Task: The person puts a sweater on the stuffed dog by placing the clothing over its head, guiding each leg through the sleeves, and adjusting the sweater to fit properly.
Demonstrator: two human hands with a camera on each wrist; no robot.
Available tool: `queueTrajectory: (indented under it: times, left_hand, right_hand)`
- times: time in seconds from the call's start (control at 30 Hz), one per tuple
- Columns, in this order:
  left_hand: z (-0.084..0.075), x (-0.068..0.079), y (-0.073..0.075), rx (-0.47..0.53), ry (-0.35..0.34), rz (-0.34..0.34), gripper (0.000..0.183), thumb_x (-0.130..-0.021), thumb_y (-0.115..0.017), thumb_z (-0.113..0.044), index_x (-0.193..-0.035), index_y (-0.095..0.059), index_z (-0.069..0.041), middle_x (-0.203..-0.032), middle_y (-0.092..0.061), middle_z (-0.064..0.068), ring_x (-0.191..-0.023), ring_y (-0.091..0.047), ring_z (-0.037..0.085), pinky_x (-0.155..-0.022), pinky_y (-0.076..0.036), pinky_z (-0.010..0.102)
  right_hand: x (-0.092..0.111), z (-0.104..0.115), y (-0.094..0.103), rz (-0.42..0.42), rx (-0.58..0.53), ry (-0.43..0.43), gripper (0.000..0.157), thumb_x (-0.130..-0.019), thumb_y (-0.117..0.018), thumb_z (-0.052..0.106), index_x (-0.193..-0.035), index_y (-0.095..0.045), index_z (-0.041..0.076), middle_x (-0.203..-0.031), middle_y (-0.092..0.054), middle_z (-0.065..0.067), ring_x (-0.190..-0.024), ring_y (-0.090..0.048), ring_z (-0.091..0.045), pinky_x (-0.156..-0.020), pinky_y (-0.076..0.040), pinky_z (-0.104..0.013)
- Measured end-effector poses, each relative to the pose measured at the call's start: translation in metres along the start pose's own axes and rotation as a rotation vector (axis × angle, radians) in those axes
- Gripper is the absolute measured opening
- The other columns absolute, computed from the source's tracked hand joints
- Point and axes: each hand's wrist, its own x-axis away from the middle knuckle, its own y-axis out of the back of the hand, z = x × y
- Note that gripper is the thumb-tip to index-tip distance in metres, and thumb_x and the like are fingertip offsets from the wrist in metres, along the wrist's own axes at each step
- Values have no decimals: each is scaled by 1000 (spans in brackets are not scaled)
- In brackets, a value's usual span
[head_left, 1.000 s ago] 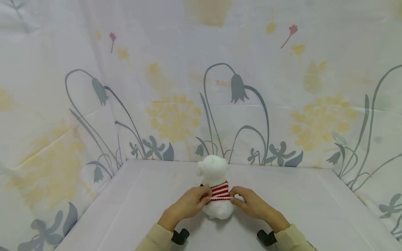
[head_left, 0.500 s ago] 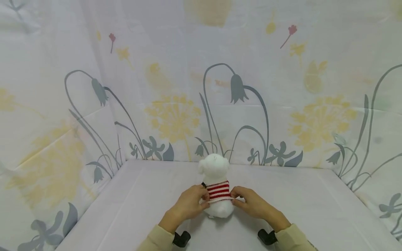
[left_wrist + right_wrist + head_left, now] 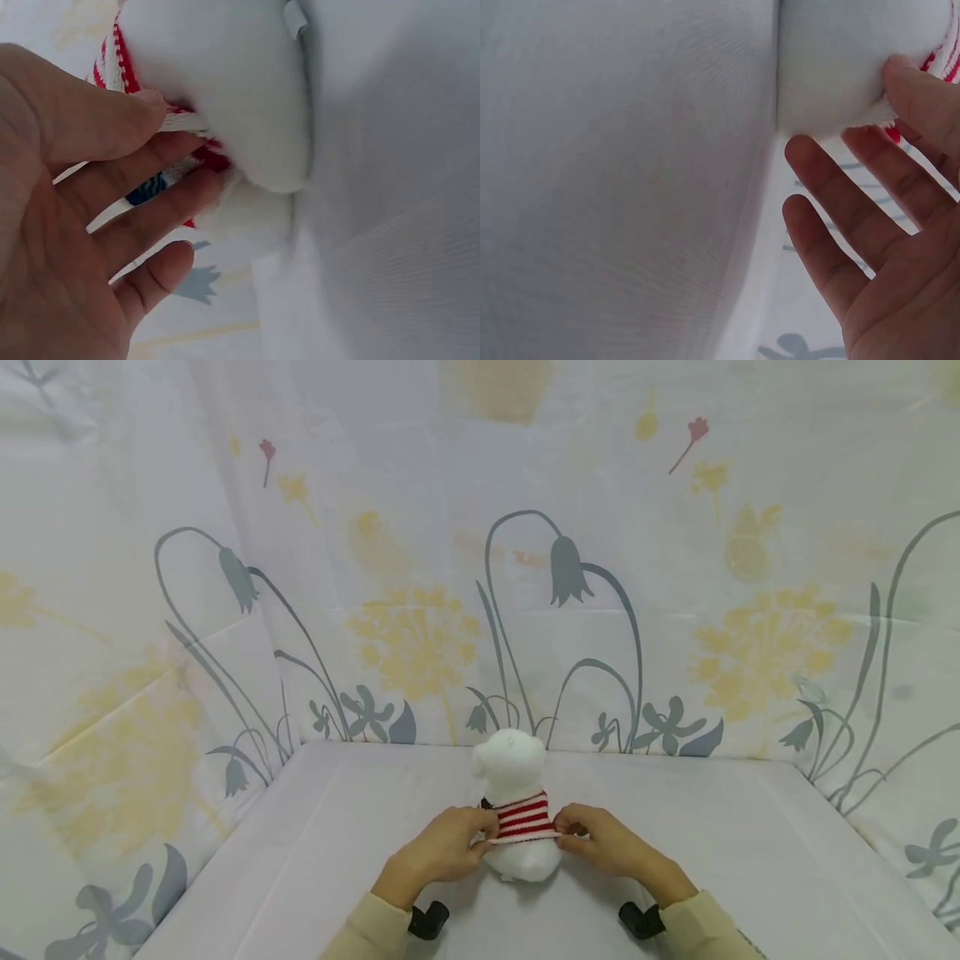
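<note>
A white plush toy [image 3: 512,764] sits upright on the table, its back to the head camera. Round its body is a red-and-white striped knitted sweater [image 3: 523,817], with a white hem along the bottom. At the hem's left end, my left hand [image 3: 450,843] pinches the edge; the left wrist view shows the white knit band [image 3: 184,121] between thumb and forefinger, other fingers spread. On the other side my right hand [image 3: 603,842] pinches the hem's right end, its remaining fingers [image 3: 840,187] extended beside the plush. The toy's front is hidden in the head view.
A white-covered table [image 3: 352,802] bears the toy. Behind it hangs a pale cloth backdrop [image 3: 450,552] printed with grey and yellow flowers. Black fittings show beside the left wrist [image 3: 429,920] and the right wrist [image 3: 641,921]. A small white tag [image 3: 296,19] sticks out from the plush.
Both hands have shifted slightly outward, and the sweater's hem has come a little lower and is stretched wider. The toy has rocked slightly to the right.
</note>
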Motion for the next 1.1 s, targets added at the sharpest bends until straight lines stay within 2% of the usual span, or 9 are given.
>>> queueTrajectory:
  times: [0.07,0.2,0.3,0.4,0.53,0.67,0.8,0.97,1.1]
  left_hand:
    - [-1,0,0,61,-1,-6,17,-90,-62,-7,-83,-52,-18,-85,-57,-10,-81,-54,7,-73,-45,25]
    - [-1,-1,-2,248,15,-21,13,-94,-55,-4,-89,-51,-15,-89,-56,-6,-90,-55,8,-77,-46,26]
    - [-1,-1,-4,326,36,-14,11,-93,-55,-4,-92,-52,-15,-91,-55,-7,-91,-54,8,-79,-45,27]
    - [-1,-2,-6,288,34,-2,12,-88,-63,-9,-90,-55,-17,-88,-56,-10,-87,-51,7,-81,-41,29]
    - [-2,-2,-8,86,-3,5,20,-77,-74,-17,-75,-56,-23,-79,-53,-15,-82,-46,6,-85,-35,37]
    - [-3,-1,-11,-56,-18,5,23,-74,-78,-22,-67,-57,-28,-83,-52,-16,-89,-47,8,-89,-34,45]
    - [-5,-1,-10,-44,-13,0,17,-74,-80,-27,-69,-64,-29,-89,-54,-15,-93,-48,10,-87,-37,41]
    - [-6,-5,-9,87,-21,-56,14,-79,-77,-23,-78,-64,-21,-83,-58,-11,-83,-54,11,-78,-43,26]
    - [-10,-7,-10,148,-13,-82,15,-82,-76,-19,-83,-61,-19,-84,-58,-10,-82,-54,10,-75,-45,22]
  right_hand:
    - [0,-1,1,14,-1,-31,5,-94,-60,22,-93,-58,17,-98,-59,9,-93,-58,-12,-80,-49,-34]
    - [0,-2,2,12,-2,-67,3,-93,-61,17,-93,-58,18,-98,-60,8,-92,-59,-12,-79,-49,-32]
    - [0,-3,1,7,-6,-67,3,-94,-61,17,-92,-58,18,-99,-60,8,-91,-59,-12,-77,-50,-31]
    - [-1,-2,2,6,-12,-55,3,-94,-60,17,-92,-58,18,-98,-60,8,-91,-60,-11,-76,-50,-31]
    - [-1,-1,2,-4,-22,-42,6,-94,-61,14,-92,-58,19,-96,-60,7,-90,-60,-11,-76,-50,-31]
    - [1,-4,2,-8,-28,-45,5,-93,-62,17,-92,-58,19,-96,-60,8,-91,-60,-12,-78,-50,-32]
    - [2,-5,3,-10,-43,-51,6,-91,-65,17,-91,-59,18,-96,-60,7,-91,-59,-12,-80,-49,-34]
    - [0,-4,2,-39,-80,-55,13,-85,-71,15,-90,-60,20,-96,-60,7,-89,-58,-12,-80,-49,-35]
    - [-2,0,1,-69,-108,-22,18,-83,-74,22,-94,-60,20,-95,-61,8,-86,-59,-17,-76,-48,-33]
